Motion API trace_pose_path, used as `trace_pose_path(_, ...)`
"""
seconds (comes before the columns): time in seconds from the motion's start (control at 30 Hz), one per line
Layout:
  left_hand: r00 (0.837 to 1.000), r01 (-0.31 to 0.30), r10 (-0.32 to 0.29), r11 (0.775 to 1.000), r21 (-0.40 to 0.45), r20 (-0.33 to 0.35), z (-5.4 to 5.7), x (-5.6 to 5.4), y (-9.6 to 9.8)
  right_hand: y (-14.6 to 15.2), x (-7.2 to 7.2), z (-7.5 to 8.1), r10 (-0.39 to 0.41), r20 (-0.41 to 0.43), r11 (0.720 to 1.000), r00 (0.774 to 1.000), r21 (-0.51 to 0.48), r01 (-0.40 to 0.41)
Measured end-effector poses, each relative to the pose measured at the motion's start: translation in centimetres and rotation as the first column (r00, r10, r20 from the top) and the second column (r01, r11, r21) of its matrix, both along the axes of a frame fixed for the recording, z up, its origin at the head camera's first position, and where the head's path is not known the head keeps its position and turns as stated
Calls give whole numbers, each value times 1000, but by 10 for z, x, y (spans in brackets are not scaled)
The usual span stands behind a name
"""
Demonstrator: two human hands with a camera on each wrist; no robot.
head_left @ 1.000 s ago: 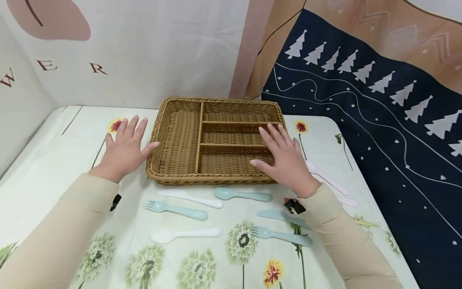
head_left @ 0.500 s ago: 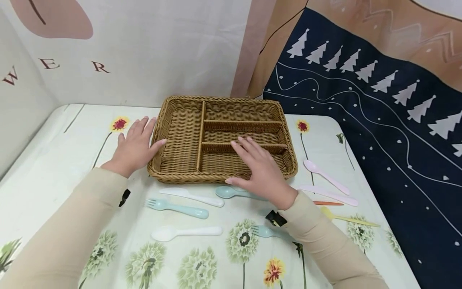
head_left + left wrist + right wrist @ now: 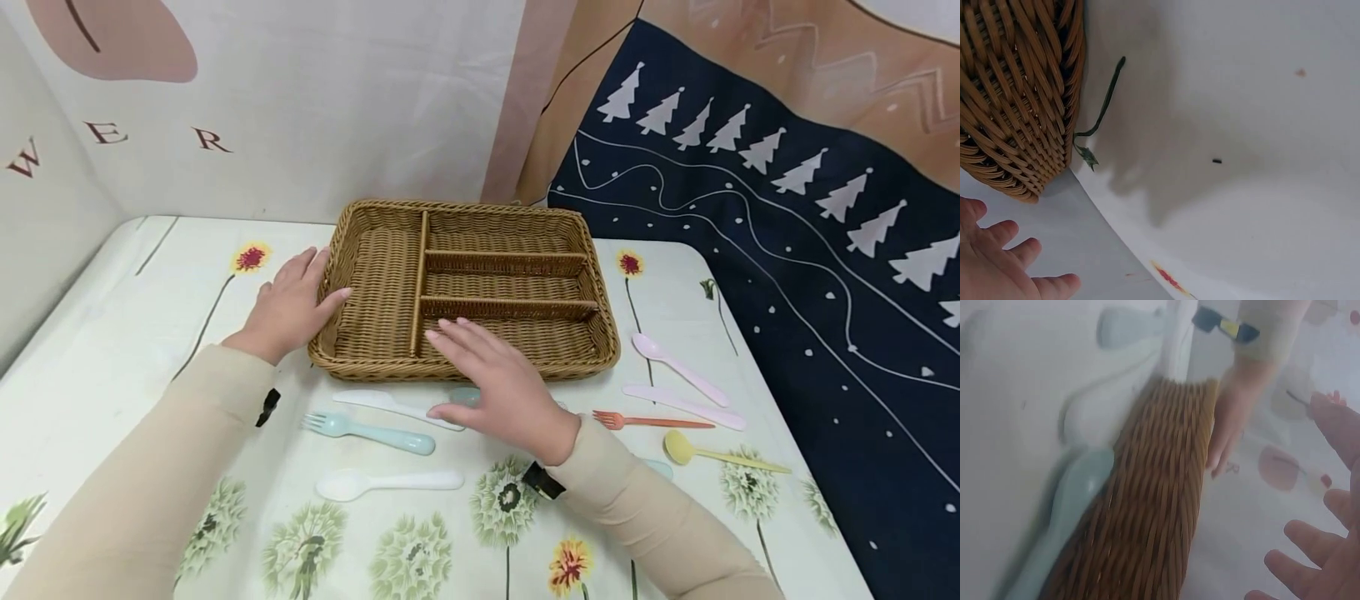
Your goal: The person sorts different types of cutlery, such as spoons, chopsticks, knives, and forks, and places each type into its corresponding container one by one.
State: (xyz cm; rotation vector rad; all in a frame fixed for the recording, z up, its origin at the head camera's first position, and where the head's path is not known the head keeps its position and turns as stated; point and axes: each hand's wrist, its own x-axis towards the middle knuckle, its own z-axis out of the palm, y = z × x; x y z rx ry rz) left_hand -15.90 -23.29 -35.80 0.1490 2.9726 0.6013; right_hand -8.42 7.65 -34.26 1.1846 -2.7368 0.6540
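Observation:
A brown wicker basket [image 3: 378,287] with a long compartment on the left and three crosswise compartments on the right sits at the table's back. My left hand [image 3: 288,304] is at its left rim with straight fingers, the thumb over the edge; contact cannot be told. In the left wrist view, the fingers [image 3: 1025,251] are spread beside the wicker wall. My right hand [image 3: 506,392] hovers over the front rim, fingers extended and holding nothing. Beneath it a teal spoon [image 3: 465,396] is mostly covered. A white knife [image 3: 378,401] lies by the right thumb.
Left of centre lie a light blue fork [image 3: 367,433] and a white spoon [image 3: 390,482]. On the right are a pink spoon [image 3: 678,367], a pink knife [image 3: 686,406], an orange fork [image 3: 652,421] and a yellow spoon [image 3: 720,454]. My right sleeve hides more teal cutlery [image 3: 660,468].
My right hand has moved left and toward me, from the basket's right side to its front rim. My left hand has shifted slightly right, closer to the rim. The basket stays put.

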Motion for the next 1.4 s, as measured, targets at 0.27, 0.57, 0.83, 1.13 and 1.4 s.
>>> trace_pose_path(0.27, 1000, -15, 15, 999, 40, 22, -5, -3, 0, -19, 14, -4, 100, 40, 993, 994, 61, -102)
trace_pose_path(0.57, 998, -45, 41, 996, 80, 48, -6, -7, 4, -39, 22, -19, 216, 58, 972, 975, 81, -220)
trace_pose_path(0.83, 998, -49, 45, 996, 72, 47, -12, -9, 5, -55, 23, -28, 212, 145, 967, 967, 110, -228)
trace_pose_path(1.13, 998, -61, 60, 997, 47, 22, -14, -10, 8, -72, 18, -34, 153, 236, 973, 960, 136, -188)
trace_pose_path(1.4, 997, -72, 68, 995, 69, 48, -16, -11, 10, -83, 16, -38, 118, 253, 960, 960, 218, -176)
